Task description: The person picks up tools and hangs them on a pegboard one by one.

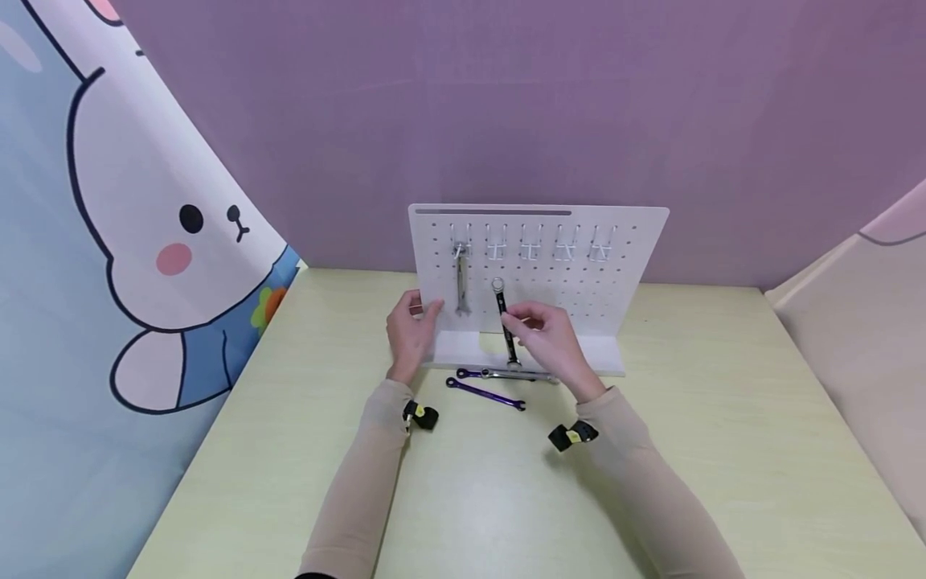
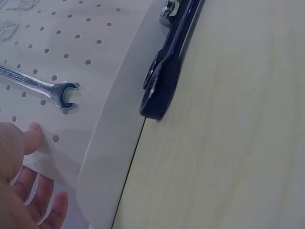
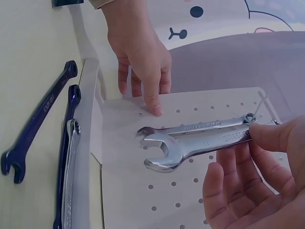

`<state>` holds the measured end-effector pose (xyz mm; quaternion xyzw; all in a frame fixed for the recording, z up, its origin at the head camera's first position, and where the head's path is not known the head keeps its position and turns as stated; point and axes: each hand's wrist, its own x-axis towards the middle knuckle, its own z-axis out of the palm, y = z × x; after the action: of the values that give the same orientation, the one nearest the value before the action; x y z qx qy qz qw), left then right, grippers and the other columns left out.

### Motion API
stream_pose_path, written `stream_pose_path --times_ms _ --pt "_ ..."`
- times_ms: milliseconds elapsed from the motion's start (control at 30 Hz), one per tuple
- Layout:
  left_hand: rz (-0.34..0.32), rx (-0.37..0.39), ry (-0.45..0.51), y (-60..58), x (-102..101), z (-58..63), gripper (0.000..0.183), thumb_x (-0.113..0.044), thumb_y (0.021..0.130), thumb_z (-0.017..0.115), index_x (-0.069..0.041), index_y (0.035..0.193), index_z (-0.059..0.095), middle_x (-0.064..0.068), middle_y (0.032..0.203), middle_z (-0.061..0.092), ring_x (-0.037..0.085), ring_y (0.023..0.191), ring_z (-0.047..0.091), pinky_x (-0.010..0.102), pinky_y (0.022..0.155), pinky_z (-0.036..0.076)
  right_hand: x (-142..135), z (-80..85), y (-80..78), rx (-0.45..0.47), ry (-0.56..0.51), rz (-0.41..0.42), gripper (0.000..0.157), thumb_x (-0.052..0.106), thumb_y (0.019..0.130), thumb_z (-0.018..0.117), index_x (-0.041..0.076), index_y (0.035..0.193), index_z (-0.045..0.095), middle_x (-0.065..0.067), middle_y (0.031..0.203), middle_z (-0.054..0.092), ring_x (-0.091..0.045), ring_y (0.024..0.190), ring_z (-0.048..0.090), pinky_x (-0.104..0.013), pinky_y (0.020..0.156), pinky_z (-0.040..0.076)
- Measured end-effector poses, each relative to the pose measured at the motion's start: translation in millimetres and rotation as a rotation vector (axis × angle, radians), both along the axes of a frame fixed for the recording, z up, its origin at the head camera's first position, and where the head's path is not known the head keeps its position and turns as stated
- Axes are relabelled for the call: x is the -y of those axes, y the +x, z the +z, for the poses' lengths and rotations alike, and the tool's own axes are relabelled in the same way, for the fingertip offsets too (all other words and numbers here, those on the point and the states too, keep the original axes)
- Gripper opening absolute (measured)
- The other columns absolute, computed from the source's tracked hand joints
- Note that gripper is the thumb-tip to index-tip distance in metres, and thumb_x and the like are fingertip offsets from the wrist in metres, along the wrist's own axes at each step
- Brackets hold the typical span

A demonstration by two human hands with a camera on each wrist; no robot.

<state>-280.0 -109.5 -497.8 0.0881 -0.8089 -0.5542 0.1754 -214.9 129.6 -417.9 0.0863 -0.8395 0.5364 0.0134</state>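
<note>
My left hand (image 1: 408,334) grips the left edge of a white pegboard (image 1: 550,297), thumb on the front face and fingers behind. In my right hand (image 1: 553,342) a silver combination wrench (image 3: 205,147) is pinched between thumb and fingers in front of the board, its ring end up and open end down in the head view. A second silver wrench (image 1: 461,281) hangs from the leftmost hook, open end down. Before the board's base lie a purple-blue wrench (image 1: 485,393), another purple-blue wrench (image 3: 66,129) and a silver wrench (image 3: 71,167) close alongside it.
More wire hooks (image 1: 530,245) run in a row to the right across the board's upper part. The board stands on a light wooden table (image 1: 694,450), near a purple backdrop (image 1: 506,104). A rabbit-printed cloth (image 1: 159,241) hangs at the left.
</note>
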Motion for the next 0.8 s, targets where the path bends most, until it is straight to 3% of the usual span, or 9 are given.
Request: stream_pose_path --times_ms 567,800 --pt "-0.007 0.001 0.006 0.7 -0.4 0.9 0.037 -0.03 0.096 0.081 -0.009 0.124 0.071 0.015 0.12 0.076 0.033 0.111 0.069 0.052 0.098 0.054 7.8 6.7 -8.3 -0.04 -0.008 -0.01 0.027 0.027 0.104 0.07 0.006 0.119 0.077 -0.013 0.115 0.077 -0.026 0.098 0.07 -0.034 0.083 0.058" --pt "-0.004 0.002 -0.003 0.1 -0.6 -0.8 0.037 -0.03 0.097 0.08 -0.008 0.125 0.071 0.015 0.12 0.076 0.033 0.111 0.068 0.051 0.097 0.054 11.2 10.8 -11.2 -0.047 -0.014 -0.018 0.029 0.028 0.104 0.069 0.005 0.121 0.076 -0.014 0.117 0.077 -0.025 0.098 0.07 -0.029 0.079 0.059"
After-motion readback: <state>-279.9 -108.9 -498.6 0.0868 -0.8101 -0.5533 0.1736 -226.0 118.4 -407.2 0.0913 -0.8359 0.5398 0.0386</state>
